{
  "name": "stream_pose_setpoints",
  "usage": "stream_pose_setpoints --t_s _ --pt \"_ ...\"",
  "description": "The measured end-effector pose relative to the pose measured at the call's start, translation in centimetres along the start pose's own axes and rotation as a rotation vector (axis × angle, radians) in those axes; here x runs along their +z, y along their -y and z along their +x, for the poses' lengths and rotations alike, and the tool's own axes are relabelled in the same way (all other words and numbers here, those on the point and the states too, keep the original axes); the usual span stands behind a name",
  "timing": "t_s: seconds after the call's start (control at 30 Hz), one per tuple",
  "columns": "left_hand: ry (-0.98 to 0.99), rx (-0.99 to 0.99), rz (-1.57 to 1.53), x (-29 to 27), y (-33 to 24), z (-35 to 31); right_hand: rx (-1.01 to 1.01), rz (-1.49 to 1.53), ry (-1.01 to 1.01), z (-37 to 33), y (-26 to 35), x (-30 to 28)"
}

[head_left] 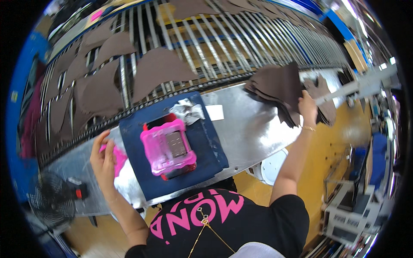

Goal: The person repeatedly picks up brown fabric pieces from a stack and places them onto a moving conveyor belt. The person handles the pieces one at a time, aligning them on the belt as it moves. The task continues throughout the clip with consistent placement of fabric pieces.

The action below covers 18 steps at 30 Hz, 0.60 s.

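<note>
Out to the right, my right hand has its fingers closed on the edge of a dark brown cut piece of fabric or leather, part of a loose stack at the table's right end. My left hand hovers at the left with fingers apart and nothing in it, beside a bright pink cloth. Between my hands a pink plastic frame with scalloped edges rests on a dark blue mat. A brown patch shows inside the frame, and red parts stick out under it.
Crumpled white paper and a white card lie by the frame. Behind the metal table runs a roller conveyor carrying brown cut pieces. A black fan stands at left, a white bucket below the table.
</note>
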<state>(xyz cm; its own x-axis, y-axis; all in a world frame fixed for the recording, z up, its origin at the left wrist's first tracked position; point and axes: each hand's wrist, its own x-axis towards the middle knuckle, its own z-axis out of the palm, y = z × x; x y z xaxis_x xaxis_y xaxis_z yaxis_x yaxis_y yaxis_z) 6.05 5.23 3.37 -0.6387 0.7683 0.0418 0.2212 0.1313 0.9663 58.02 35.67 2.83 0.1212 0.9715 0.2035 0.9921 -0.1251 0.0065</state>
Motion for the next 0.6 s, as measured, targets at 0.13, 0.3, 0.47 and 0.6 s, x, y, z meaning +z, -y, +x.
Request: stream_pose_setpoints --t_s 0.13,0.3,0.47,0.6 --pt "0.083 0.088 0.019 1.5 -2.1 0.7 -0.308 0.235 -0.225 -3.7 5.2 -8.9" --pt "0.079 0.196 -0.168 5.2 -5.8 0.8 -0.448 1.174 -0.07 -8.4 12.2 -12.3" --pt "0.046 0.072 -0.376 1.0 -3.8 1.2 -0.653 1.492 0.195 -13.0 21.4 -9.4" --pt "-0.183 0.178 -0.278 -4.8 -3.6 0.1 -0.896 1.361 0.387 -15.9 25.4 -9.2"
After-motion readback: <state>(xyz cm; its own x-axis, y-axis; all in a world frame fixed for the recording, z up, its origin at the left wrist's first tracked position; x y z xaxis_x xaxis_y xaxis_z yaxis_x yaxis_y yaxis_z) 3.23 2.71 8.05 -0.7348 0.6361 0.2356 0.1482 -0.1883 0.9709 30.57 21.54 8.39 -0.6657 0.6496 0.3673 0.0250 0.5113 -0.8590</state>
